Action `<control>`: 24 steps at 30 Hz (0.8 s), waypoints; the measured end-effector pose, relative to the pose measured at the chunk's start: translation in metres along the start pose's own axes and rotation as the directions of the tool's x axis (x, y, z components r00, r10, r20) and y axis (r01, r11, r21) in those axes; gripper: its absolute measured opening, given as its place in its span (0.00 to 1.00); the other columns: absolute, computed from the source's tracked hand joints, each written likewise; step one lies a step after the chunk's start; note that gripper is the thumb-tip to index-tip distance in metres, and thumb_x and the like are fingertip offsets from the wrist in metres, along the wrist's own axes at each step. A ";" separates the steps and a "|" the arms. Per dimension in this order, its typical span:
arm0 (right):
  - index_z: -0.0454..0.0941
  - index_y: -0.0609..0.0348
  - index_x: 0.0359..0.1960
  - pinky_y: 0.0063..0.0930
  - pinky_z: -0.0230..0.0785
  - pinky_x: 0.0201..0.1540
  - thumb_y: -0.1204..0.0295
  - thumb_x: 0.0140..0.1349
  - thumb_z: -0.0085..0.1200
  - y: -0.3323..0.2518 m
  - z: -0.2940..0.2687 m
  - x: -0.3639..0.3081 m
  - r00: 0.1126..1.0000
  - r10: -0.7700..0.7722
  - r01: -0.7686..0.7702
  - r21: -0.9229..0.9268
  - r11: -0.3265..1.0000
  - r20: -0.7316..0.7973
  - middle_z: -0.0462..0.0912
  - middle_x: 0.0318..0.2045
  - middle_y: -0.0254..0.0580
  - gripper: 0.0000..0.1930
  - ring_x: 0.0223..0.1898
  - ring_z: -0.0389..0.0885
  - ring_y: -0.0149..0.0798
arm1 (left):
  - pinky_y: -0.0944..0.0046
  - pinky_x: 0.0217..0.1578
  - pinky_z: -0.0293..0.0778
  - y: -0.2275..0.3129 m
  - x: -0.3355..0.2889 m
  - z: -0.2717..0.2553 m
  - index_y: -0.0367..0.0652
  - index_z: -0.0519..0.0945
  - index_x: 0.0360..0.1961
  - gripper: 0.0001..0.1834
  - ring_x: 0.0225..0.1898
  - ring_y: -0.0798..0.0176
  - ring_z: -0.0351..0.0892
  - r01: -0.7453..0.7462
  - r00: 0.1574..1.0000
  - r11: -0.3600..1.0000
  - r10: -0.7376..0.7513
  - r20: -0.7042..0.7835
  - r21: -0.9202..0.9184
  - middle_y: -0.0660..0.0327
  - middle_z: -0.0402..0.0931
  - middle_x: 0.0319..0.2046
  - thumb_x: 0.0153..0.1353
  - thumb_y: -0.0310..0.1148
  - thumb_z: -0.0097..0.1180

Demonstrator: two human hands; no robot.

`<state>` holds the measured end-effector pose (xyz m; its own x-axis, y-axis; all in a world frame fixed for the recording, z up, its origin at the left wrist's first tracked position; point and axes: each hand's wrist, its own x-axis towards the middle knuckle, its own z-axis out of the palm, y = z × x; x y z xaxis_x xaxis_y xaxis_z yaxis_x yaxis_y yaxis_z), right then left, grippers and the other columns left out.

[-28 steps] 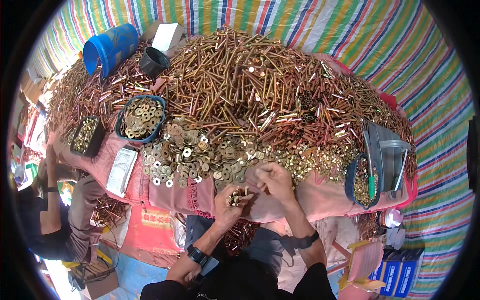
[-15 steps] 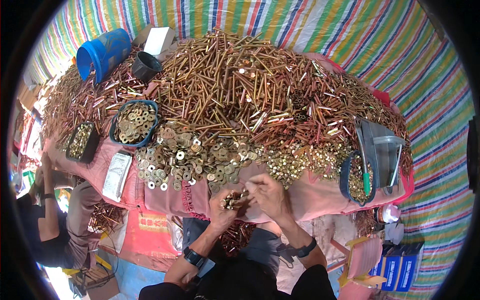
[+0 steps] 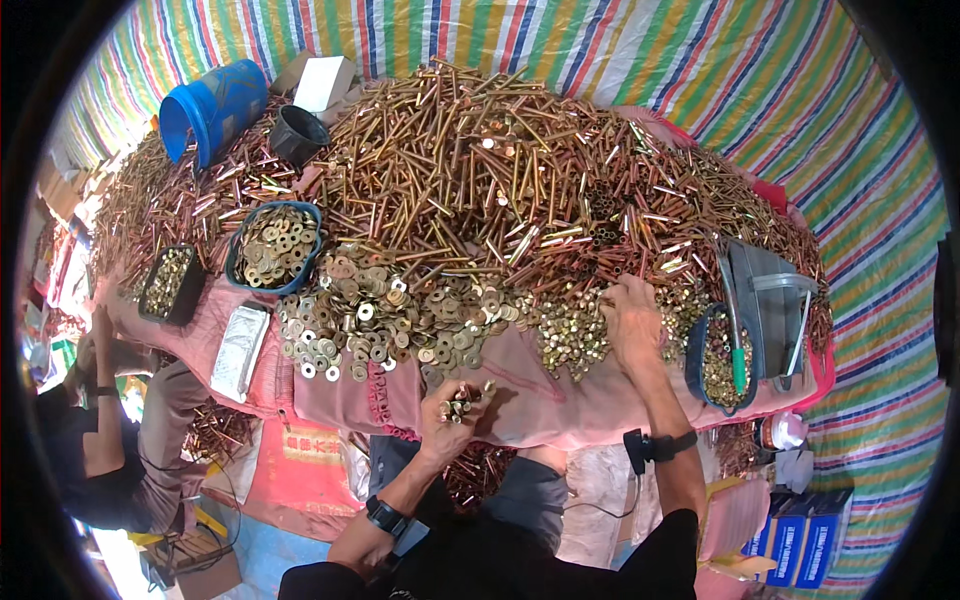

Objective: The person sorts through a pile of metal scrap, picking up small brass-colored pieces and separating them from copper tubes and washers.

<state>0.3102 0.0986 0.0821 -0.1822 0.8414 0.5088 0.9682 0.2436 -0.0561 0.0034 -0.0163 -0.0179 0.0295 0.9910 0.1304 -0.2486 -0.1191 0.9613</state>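
Note:
Close to my body, my left hand [image 3: 447, 418] is closed round a small bunch of metal bolts [image 3: 464, 404], their shiny gold and reddish ends poking out past the fingers. My right hand [image 3: 634, 322] reaches out over the heap of small gold-coloured nuts [image 3: 575, 335]. Its fingers are bent down into the far side of that heap, and whatever lies between the tips is hidden. Left of the nuts is a heap of flat washers [image 3: 375, 315]. Behind both rises a large mound of long, thin copper- and brass-coloured metal pieces [image 3: 430, 170], some with hollow ends.
A blue tub of washers [image 3: 237, 262], a dark tray of nuts [image 3: 148, 290] and a silver block [image 3: 238, 345] stand left. A tub of nuts [image 3: 694, 365] with a green-handled tool and a grey scoop [image 3: 765, 320] are right. A blue bucket [image 3: 228, 110] lies behind. Another person [image 3: 100, 430] sits left.
My right hand has moved away from my left hand, forward and to the right onto the nuts. The left hand stays in place with its bunch of bolts.

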 end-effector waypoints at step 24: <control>0.80 0.60 0.60 0.37 0.79 0.34 0.70 0.62 0.72 -0.149 -0.032 -0.019 0.940 -0.327 0.188 0.659 0.729 0.094 0.83 0.40 0.49 0.25 0.35 0.88 0.47 | 0.72 0.40 0.74 -0.003 -0.002 -0.007 0.37 0.78 0.42 0.11 0.38 0.74 0.77 -0.032 0.997 0.998 0.036 0.066 -0.055 0.66 0.79 0.37 0.59 0.19 0.64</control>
<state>0.1744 0.0313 0.1081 -0.5039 0.7568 0.4164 0.5585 0.6532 -0.5113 -0.0026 -0.0176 -0.0224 0.0845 0.9799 0.1805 -0.3026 -0.1473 0.9417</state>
